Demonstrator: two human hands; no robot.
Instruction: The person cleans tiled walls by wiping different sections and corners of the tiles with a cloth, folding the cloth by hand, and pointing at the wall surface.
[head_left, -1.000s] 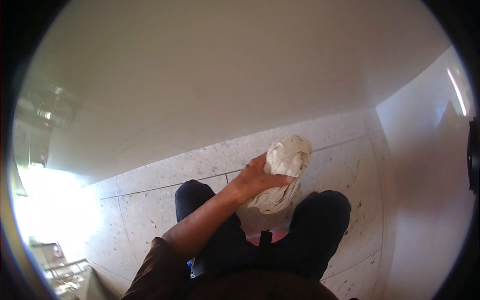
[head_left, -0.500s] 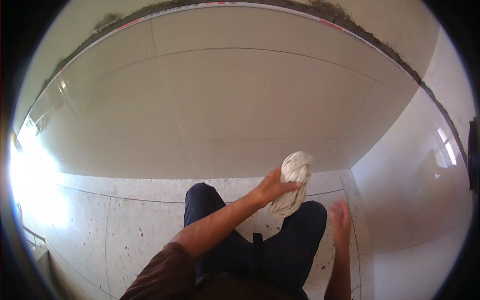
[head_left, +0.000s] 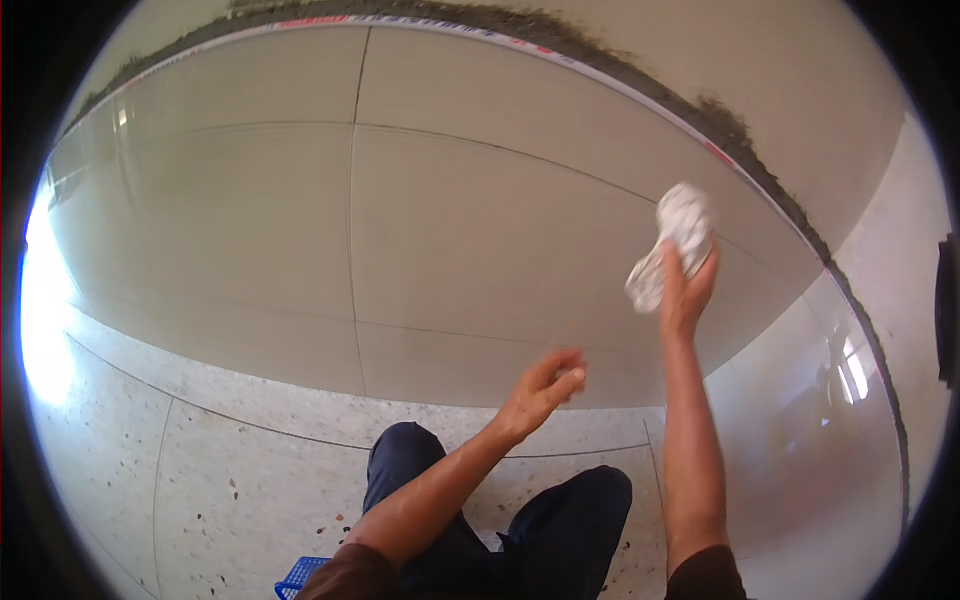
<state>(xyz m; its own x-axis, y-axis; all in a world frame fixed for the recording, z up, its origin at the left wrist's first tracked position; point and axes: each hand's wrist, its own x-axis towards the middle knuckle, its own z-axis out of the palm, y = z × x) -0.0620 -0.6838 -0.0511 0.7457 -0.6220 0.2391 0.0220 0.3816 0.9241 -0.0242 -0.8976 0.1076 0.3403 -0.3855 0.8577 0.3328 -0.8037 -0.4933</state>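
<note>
My right hand (head_left: 688, 285) is closed around a bundle of white cotton yarn (head_left: 686, 215), raised in front of the tiled wall (head_left: 480, 230). The bundle bulges above the fingers, and a looser end hangs to their left. Whether it presses on the tiles, I cannot tell. Lower and further left, my left hand (head_left: 545, 390) holds nothing. Its fingers are loosely bent, with the thumb apart from them, above the foot of the wall.
A printed strip (head_left: 450, 28) runs along the top edge of the tiles, below rough mortar (head_left: 560, 32). Another glossy wall (head_left: 800, 430) meets them at right. Part of a blue plastic basket (head_left: 298, 573) stands beside my leg on the speckled floor (head_left: 240, 470).
The yarn bundle has passed from my left hand to my right, which has risen toward the upper right. My left hand is empty now, and the view has shifted.
</note>
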